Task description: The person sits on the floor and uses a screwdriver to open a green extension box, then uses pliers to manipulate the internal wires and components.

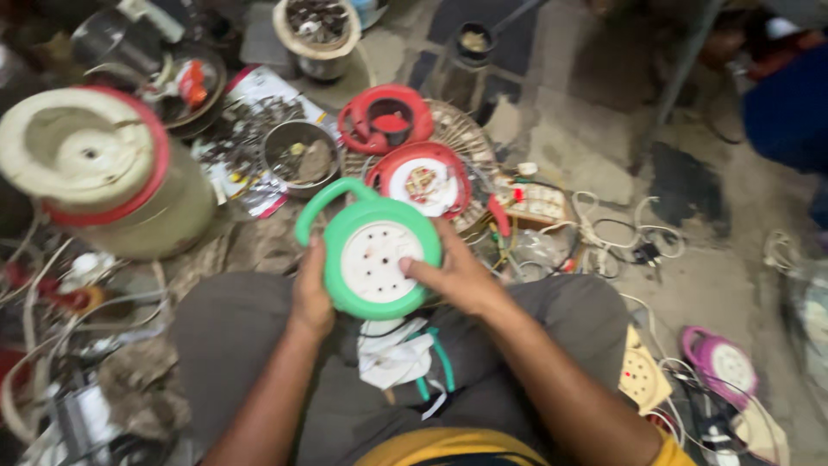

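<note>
Head cam: both hands are clamped around a green round extension reel, held over the lap. Left hand cups its left edge, right hand grips the right side, thumb pressed on the white socket face. Two red reels lie just beyond, a purple one off right.

Cable reel green, white socket face. Two reels behind red, one white-faced. Small reel purple. Big canister cream, red band. Trousers grey.
</note>
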